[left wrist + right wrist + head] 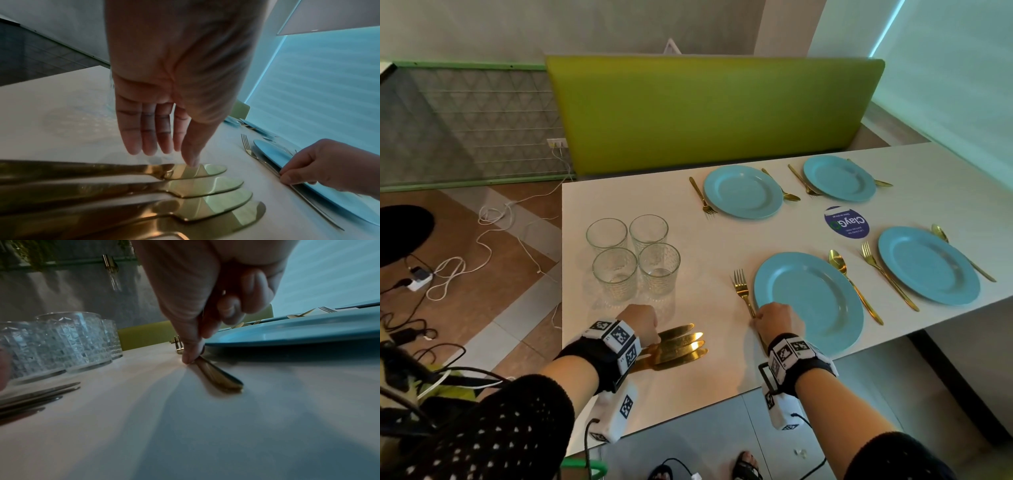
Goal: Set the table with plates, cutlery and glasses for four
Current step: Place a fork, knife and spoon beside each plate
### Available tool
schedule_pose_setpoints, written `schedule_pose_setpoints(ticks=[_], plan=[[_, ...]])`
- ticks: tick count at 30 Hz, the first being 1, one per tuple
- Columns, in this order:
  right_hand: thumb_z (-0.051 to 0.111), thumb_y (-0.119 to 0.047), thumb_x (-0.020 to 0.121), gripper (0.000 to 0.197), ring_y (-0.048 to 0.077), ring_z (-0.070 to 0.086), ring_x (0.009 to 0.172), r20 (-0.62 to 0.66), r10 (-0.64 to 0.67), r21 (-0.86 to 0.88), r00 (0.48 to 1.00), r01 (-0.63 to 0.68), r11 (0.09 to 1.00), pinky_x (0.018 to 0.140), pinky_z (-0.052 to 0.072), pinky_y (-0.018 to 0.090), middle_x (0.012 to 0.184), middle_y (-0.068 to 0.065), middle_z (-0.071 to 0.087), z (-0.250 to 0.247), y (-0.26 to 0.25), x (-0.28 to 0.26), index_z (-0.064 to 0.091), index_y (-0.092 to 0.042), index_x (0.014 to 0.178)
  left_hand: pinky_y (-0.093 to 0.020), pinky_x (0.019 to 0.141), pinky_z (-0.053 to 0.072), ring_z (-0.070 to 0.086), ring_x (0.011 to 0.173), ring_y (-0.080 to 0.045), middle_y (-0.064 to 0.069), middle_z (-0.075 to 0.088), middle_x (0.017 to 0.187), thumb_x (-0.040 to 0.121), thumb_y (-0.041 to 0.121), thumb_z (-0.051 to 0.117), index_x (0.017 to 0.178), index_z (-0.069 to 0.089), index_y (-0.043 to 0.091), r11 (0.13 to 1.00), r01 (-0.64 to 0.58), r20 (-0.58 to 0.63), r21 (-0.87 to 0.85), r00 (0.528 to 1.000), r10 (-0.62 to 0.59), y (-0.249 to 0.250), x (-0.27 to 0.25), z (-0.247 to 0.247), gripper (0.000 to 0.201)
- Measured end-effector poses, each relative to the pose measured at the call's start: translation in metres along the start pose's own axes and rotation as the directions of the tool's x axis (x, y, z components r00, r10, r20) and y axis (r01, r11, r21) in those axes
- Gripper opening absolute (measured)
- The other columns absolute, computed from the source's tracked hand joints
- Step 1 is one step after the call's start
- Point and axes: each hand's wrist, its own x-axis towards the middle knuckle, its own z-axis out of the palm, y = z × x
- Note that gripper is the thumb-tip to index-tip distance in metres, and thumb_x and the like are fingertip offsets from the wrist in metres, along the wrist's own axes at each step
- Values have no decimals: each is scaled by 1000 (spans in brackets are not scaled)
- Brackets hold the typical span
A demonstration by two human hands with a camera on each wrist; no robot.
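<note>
Right hand pinching gold fork handle beside near blue plate; left hand, fingers straight, thumb tip touching 1 of 4 gold knives.

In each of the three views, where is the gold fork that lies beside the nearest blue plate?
Head view: the gold fork lies centre-low, left of the nearest blue plate; the right hand pinches its handle.
Left wrist view: at the right edge, the fork beside the plate's rim.
Right wrist view: centre, its handle end towards the camera, under the fingers.
Shared landmark: the nearest blue plate.
</note>
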Motion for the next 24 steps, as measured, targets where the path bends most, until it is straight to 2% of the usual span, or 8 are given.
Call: schedule_pose_setpoints(ticks=[7,15,20,24], plan=[[54,-26,91,23,24,66,91,-3,9,-8,1000,-9,1000,76,52,29,99,6,68,0,-1,0,71,-15,102,-26,91,47,59,112,-22,-8,60,125,82,23,71,123,56,8,978,21,60,206,998,-34,-10,-1,6,46],[55,-24,90,23,26,66,92,-13,-6,-18,1000,5,1000,79,52,31,100,7,68,-1,-2,-2,71,-14,103,-33,95,47,50,118,-25,-8,47,129,66,26,83,128,43,12,956,24,36,294,999,-37,-20,-3,8,75],[56,-31,91,26,25,66,93,-19,-12,-12,1000,12,1000,79,53,31,101,7,68,-3,-5,-8,69,-13,105,-32,94,46,50,119,-25,-9,49,129,67,25,83,128,42,11,930,6,50,367,998,-26,-24,-6,14,75],[57,-37,91,31,24,65,99,-24,-70,30,997,71,997,84,54,33,108,6,67,-5,-12,-16,67,-13,109,-26,91,48,59,114,-22,-9,58,125,71,26,81,124,53,7,917,-27,100,398,995,-14,-23,-5,13,64]])
